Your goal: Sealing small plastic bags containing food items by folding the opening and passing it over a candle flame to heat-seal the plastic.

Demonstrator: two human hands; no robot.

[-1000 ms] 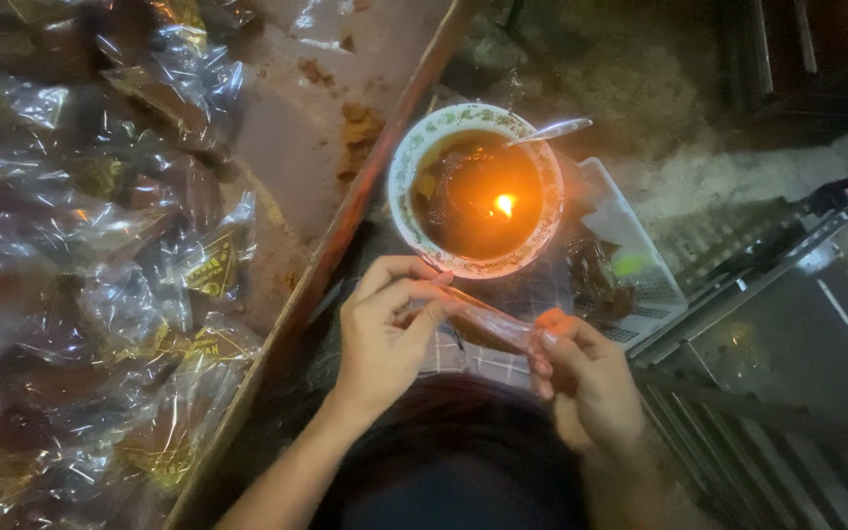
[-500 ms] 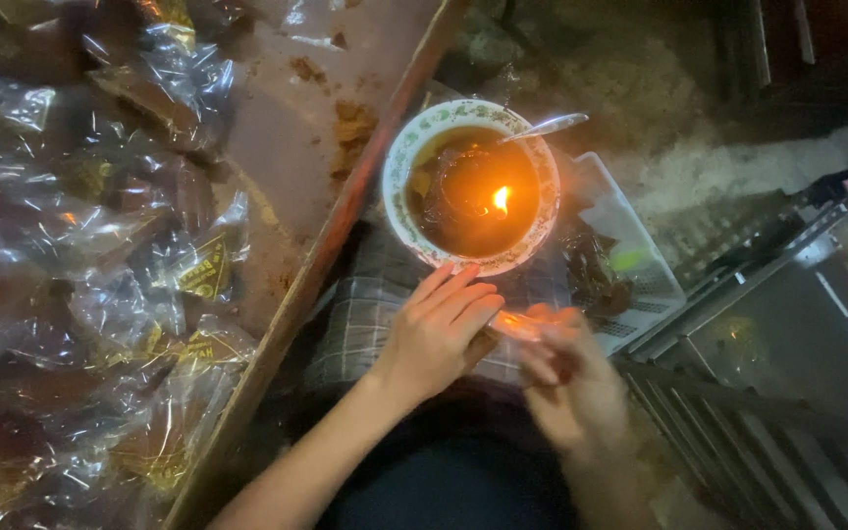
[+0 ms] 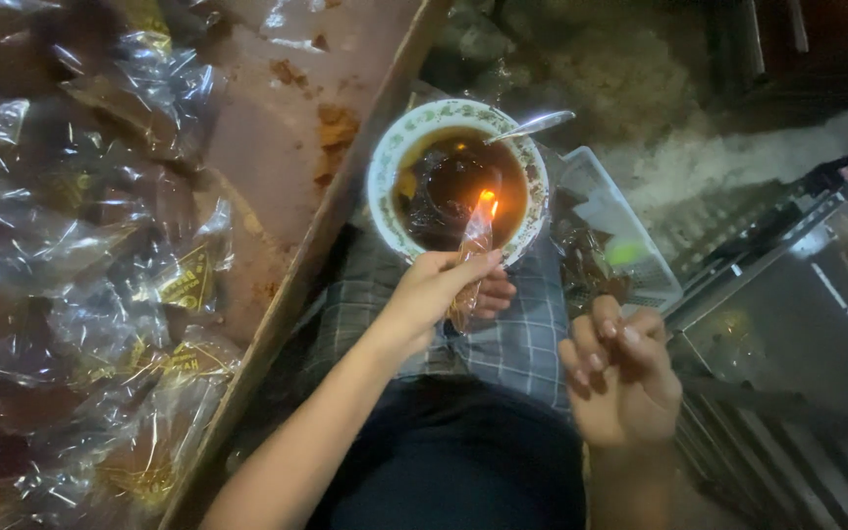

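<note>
Right hand (image 3: 622, 378): fingers curled loosely, holding nothing, apart from the packet.
Left hand (image 3: 441, 291): pinching 1 slim clear plastic packet of brown filling (image 3: 470, 265), its top at the flame (image 3: 488, 203).
Bowl: patterned white ceramic bowl (image 3: 382, 182), metal spoon (image 3: 532, 126) on its rim.

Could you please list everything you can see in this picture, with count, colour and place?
bowl: one, white with a patterned rim, top centre, holding dark liquid and a small flame.
spoon: one, silver, resting on the bowl's right edge.
packet: one, clear with brown filling, its tip at the flame.
wrapped packets: many, clear plastic with brown contents, heaped at left.
wooden tray: one, brown, its edge running diagonally beside the heap.
plastic container: one, clear, right of the bowl.
checked cloth: one, grey, under the bowl.
left hand: holding the packet.
right hand: lower right, fingers curled, holding nothing visible.
</note>
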